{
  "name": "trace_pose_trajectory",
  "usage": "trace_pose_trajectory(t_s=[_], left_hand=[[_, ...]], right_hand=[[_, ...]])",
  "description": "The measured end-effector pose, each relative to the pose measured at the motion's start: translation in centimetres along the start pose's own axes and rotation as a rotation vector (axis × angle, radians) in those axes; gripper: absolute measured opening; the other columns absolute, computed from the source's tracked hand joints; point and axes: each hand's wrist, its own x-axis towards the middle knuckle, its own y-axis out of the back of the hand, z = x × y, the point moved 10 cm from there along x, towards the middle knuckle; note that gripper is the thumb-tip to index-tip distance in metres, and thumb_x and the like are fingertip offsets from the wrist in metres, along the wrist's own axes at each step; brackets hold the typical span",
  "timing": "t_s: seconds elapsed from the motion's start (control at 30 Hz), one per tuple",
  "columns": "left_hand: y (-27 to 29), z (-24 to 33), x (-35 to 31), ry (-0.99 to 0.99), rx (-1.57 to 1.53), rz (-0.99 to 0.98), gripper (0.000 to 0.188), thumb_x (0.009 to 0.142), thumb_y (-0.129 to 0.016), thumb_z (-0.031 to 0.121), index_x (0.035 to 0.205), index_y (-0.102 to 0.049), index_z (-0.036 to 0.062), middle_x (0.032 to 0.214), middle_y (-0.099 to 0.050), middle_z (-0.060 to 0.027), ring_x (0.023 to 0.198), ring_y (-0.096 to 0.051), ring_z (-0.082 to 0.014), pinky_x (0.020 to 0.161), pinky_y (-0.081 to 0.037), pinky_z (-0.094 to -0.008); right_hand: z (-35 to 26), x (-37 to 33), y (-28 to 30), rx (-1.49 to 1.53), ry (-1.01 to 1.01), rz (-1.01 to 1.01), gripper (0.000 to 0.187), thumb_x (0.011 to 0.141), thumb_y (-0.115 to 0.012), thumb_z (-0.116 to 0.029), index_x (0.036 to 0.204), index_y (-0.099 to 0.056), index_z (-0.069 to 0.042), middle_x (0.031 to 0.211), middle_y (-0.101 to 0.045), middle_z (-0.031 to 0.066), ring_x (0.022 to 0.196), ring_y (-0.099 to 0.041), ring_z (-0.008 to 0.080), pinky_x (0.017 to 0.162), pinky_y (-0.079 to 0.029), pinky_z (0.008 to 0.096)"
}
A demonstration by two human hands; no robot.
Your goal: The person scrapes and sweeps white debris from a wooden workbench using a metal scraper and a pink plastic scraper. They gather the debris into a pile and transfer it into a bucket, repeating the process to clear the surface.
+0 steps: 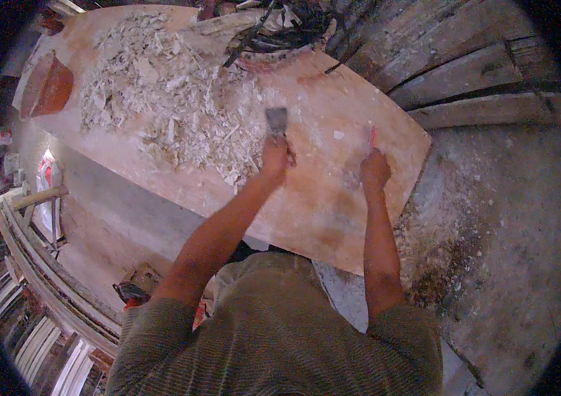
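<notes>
My left hand (275,158) is closed around a scraper with a broad, dark grey blade (276,120), at the right edge of a wide heap of pale chips and shavings (168,92). Further right, my right hand (375,170) grips a slim red tool (372,138), its tip pointing away from me; blur hides its exact kind. Both hands are over the pale wooden board (326,218). A small white flake (338,134) lies on the board between the two tools.
An orange-brown tub (48,87) stands at the board's far left. Dark, tangled strips (280,33) lie along the far edge. Weathered planks (465,72) are stacked at the far right, and a curved wooden frame (49,264) stands at the left.
</notes>
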Motion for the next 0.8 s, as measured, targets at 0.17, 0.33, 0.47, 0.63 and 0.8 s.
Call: trace_pose_trajectory(t_s=[0.17,0.33,0.47,0.63,0.8], left_hand=[[-2.5,-3.6,-3.2,0.087,0.122,0.031,0.011,0.096,-0.048,0.021,0.096,-0.045,0.0109,0.070,-0.051,-0.0042,0.048,-0.047,-0.0165,0.038,-0.036,-0.0315],[-2.2,4.0,4.7,-0.085,-0.057,0.020,0.017,0.095,-0.048,0.023,0.092,-0.046,0.0068,0.067,-0.051,-0.0057,0.047,-0.047,-0.0170,0.040,-0.038,-0.0319],[-3.8,-5.4,-2.5,0.099,0.161,-0.029,0.019,0.098,-0.046,0.025,0.094,-0.044,0.0066,0.065,-0.050,-0.0059,0.047,-0.049,-0.0162,0.039,-0.039,-0.0321],[-3.2,0.6,2.1,-0.138,-0.033,0.052,0.019,0.094,-0.052,0.028,0.096,-0.048,0.0103,0.070,-0.051,-0.0034,0.055,-0.051,-0.0163,0.047,-0.043,-0.0310],[-1.4,5.5,0.1,0.086,-0.130,-0.089,0.011,0.094,-0.049,0.021,0.092,-0.048,0.0104,0.073,-0.053,-0.0038,0.051,-0.049,-0.0135,0.040,-0.039,-0.0302]], right_hand=[[-2.2,0.0,-3.0,-0.032,0.008,0.109,0.017,0.081,-0.057,-0.013,0.094,-0.065,-0.004,0.091,-0.066,0.0166,0.081,-0.066,0.0331,0.071,-0.054,0.0427],[-3.7,-0.1,-0.7,0.001,0.138,0.027,0.023,0.081,-0.054,-0.013,0.098,-0.066,-0.004,0.093,-0.065,0.0167,0.081,-0.066,0.0324,0.071,-0.053,0.0433],[-2.4,-0.2,-0.4,0.064,0.078,0.015,0.026,0.081,-0.053,-0.013,0.102,-0.067,-0.007,0.094,-0.066,0.0176,0.085,-0.065,0.0331,0.072,-0.053,0.0434],[-9.7,-2.1,1.3,0.162,0.391,-0.034,0.026,0.084,-0.054,-0.020,0.101,-0.068,-0.008,0.095,-0.065,0.0190,0.088,-0.064,0.0350,0.073,-0.053,0.0444],[-15.1,6.5,3.9,0.228,0.407,0.107,0.029,0.086,-0.057,-0.030,0.098,-0.068,-0.006,0.091,-0.066,0.0201,0.080,-0.065,0.0357,0.069,-0.052,0.0465]])
